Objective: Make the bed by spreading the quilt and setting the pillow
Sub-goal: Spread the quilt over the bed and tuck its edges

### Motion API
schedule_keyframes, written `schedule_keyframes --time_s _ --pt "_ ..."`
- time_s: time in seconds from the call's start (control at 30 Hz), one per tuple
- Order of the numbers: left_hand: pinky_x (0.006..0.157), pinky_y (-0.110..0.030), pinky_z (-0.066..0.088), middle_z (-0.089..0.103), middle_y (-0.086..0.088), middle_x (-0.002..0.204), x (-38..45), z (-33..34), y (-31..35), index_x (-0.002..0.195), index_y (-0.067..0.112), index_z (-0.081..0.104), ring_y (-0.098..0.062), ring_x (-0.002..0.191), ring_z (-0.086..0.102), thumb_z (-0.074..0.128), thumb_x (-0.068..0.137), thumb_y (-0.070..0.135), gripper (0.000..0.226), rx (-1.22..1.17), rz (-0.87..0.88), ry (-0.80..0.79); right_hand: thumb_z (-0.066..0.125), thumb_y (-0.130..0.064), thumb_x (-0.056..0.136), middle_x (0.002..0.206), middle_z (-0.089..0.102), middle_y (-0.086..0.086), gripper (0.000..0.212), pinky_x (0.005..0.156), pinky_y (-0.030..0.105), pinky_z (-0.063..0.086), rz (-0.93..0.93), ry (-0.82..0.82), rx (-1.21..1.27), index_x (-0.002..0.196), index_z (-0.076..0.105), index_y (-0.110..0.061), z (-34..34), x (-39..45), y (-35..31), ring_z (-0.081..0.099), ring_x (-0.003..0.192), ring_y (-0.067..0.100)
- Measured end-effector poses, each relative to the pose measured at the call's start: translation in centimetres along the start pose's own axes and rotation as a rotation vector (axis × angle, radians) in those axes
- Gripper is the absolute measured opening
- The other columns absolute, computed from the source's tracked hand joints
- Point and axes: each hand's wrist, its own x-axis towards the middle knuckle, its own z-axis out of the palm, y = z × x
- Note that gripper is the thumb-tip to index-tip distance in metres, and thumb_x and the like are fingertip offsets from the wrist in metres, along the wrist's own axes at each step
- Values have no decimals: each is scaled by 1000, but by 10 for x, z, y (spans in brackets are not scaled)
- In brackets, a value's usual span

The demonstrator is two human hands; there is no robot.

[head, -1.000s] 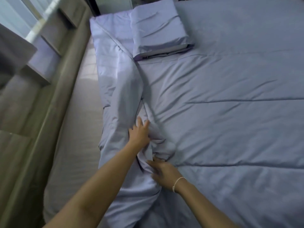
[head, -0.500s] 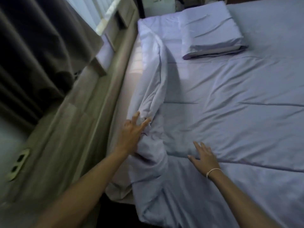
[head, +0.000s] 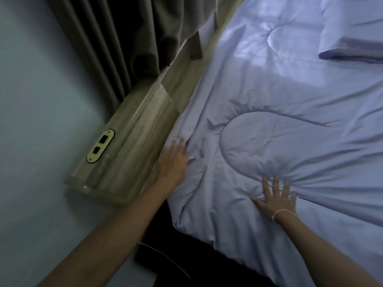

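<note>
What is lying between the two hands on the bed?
Only wrinkled quilt: the head view shows creased, bunched fabric between the left hand and the right hand, with nothing else on it.

Left hand (head: 173, 162) flat; right hand (head: 274, 198) splayed

The quilt (head: 290, 131) lies spread over the bed, its left edge along the bed's left side and its near corner hanging over the bed's near left corner. The pillow (head: 356, 36) lies on the bed at the far right. The left hand (head: 173, 162) rests flat on the quilt's left edge; the right hand (head: 276, 198) lies flat on the quilt nearer the middle, to its right. A wooden ledge (head: 132, 146) runs just beside the bed's left side, with a socket plate (head: 101, 145) on its end and a curtain (head: 124, 38) behind it.
</note>
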Motion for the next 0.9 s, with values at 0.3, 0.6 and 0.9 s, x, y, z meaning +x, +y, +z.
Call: schedule_keyframes --time_s 0.3,0.6,0.9 --pt "103 -55 20 59 1 119 -26 80 38 117 36 57 -25 122 44 39 76 74 59 -116 -121 -272 18 -80 80 155 -28 0 87 116 55 1 26 -58 -68 144 -24 -38 0 6 0 -16 144 35" --pt "98 -56 29 66 -13 72 -94 115 11 65 12 63 -32 85 64 52 72 26 19 -31 -223 -100 17 -78 83 156 -26 4 86 115 56 -1 2 -70 -54 145 -23 -34 0 4 2 -16 144 37" --pt "109 -57 23 42 -12 144 -166 90 45 135 19 41 -28 134 38 50 88 33 50 -286 -523 196 56 -49 84 159 2 18 88 112 58 14 -86 160 8 151 11 -13 0 0 -21 6 143 45"
